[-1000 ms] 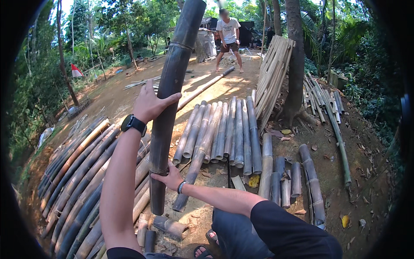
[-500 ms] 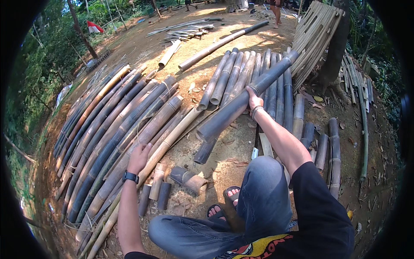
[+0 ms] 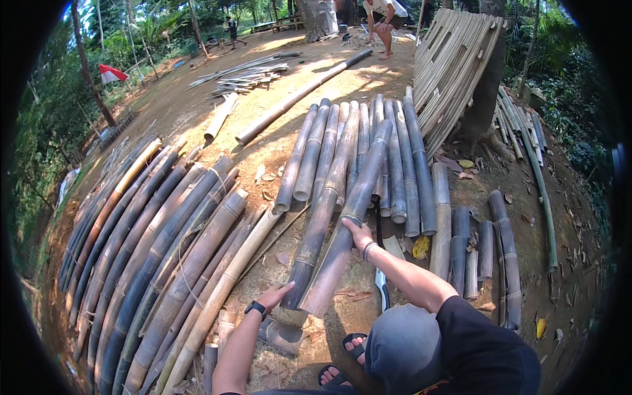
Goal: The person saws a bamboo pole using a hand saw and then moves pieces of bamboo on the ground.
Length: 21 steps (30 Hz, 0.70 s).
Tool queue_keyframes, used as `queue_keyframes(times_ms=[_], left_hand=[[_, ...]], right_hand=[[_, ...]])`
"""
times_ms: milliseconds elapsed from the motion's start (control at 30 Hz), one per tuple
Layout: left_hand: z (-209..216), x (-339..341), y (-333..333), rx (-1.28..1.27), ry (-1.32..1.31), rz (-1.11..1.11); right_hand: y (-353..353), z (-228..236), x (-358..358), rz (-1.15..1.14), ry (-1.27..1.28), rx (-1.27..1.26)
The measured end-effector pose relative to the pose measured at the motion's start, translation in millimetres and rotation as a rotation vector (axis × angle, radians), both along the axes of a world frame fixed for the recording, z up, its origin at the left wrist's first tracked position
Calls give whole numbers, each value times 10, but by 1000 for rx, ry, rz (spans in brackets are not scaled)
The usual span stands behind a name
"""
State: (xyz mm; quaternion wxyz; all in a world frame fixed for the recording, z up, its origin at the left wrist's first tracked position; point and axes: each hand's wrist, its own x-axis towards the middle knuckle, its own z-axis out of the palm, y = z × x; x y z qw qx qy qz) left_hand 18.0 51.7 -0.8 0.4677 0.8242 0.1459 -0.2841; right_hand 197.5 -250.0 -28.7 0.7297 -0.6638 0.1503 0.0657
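My right hand (image 3: 359,237) grips a greyish-brown bamboo pole (image 3: 365,191) just below a node; the pole slants from upper right to lower left. Right alongside it on the left lies a darker bamboo pole (image 3: 322,224). My left hand (image 3: 273,297) has its fingers stretched out beside that darker pole's near end; whether they touch it I cannot tell. Beyond is a row of cut bamboo poles (image 3: 307,158) laid side by side. Below my right wrist, a tool with a pale and dark handle (image 3: 382,286) lies on the ground, partly hidden by the arm and knee.
A large stack of long bamboo poles (image 3: 178,243) fills the left side. Short bamboo offcuts (image 3: 280,336) lie near my feet. At the right stand shorter poles (image 3: 440,217). A slatted bamboo panel (image 3: 454,59) leans on a tree (image 3: 487,99). Another person (image 3: 384,20) bends down far ahead.
My right hand has lowered the bamboo pole onto the row and swung it steeper. My left hand has left the big stack and moved right, near the poles' ends. The view has shifted.
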Motion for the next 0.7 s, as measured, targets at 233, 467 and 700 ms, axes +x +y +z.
queue_keyframes(times_ms=[233,467,700], left_hand=[[-512,19,6,-412,118,211],[-853,-71,-171,-498,131,228],[-519,-121,-393,-347,-66,185]], right_hand=[[372,-153,-4,220,-45,-211],[419,-103,86,189,78,-227],[302,22,50,247,98,-290]])
